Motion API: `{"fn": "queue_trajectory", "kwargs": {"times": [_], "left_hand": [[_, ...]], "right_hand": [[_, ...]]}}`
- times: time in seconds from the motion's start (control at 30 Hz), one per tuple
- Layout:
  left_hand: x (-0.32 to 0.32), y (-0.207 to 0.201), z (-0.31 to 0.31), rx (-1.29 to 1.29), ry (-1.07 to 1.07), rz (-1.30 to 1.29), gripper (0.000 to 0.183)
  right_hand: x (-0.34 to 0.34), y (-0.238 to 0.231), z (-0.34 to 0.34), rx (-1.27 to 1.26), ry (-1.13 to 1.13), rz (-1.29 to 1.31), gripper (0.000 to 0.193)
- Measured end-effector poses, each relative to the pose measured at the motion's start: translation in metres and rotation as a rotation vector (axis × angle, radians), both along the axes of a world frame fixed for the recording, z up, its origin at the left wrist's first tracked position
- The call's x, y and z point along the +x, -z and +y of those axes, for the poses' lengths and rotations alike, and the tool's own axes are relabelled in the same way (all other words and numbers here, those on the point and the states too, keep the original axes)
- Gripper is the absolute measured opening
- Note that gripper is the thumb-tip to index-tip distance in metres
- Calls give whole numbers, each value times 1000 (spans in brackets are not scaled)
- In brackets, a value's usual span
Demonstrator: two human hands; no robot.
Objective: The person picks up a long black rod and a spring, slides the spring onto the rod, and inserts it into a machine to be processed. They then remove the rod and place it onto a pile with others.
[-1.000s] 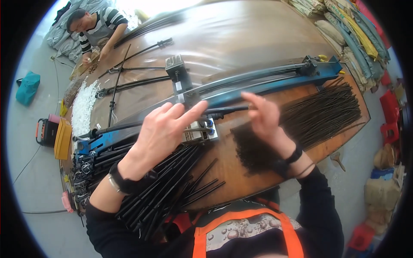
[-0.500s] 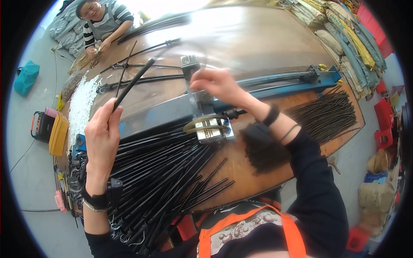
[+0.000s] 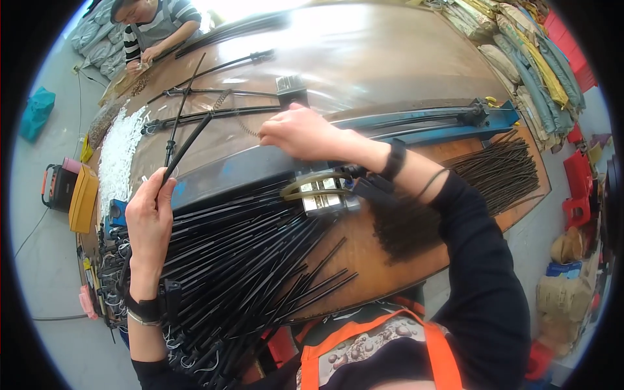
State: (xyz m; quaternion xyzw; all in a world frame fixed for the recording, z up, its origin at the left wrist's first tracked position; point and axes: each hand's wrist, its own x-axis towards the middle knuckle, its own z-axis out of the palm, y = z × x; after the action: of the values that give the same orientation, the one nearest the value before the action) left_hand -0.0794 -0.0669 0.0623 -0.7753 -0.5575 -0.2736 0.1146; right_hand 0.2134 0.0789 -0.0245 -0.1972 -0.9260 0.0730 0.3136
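Observation:
My left hand (image 3: 151,218) is closed around the lower end of a black tube (image 3: 192,143), which slants up to the right. A thin dark rod (image 3: 179,120) rises behind that tube; whether this hand also holds it I cannot tell. My right hand (image 3: 302,133) pinches one end of a thin coil spring (image 3: 248,130). The spring bends up and over toward the tube's upper end; whether they touch is unclear. Below my right hand is a metal fixture (image 3: 322,195) with looped hoses, and just behind the hand stands a metal block (image 3: 290,91).
Many black tubes (image 3: 227,260) fan across the near left of the table. Thin dark rods (image 3: 494,172) are piled at right, beside a blue rail (image 3: 429,127). White small parts (image 3: 120,156) lie at left. A co-worker (image 3: 156,32) sits at the far left.
My right hand has moved left, and the spring, blurred before, now shows its coils. The black tube's upper end has dropped lower and to the left. The co-worker's head has bent down.

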Motion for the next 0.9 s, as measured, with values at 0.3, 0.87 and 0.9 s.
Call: {"fn": "queue_trajectory", "kwargs": {"times": [0.3,0.87,0.9], "left_hand": [[36,38,42,-121,177,156,18],[89,73,70,-263,403,-94,24],[94,75,72,-262,407,-94,24]], "right_hand": [[179,-6,-31,178,448,-60,5],[185,-8,-89,10,607,-8,5],[189,-9,-93,3,635,-14,5]]}}
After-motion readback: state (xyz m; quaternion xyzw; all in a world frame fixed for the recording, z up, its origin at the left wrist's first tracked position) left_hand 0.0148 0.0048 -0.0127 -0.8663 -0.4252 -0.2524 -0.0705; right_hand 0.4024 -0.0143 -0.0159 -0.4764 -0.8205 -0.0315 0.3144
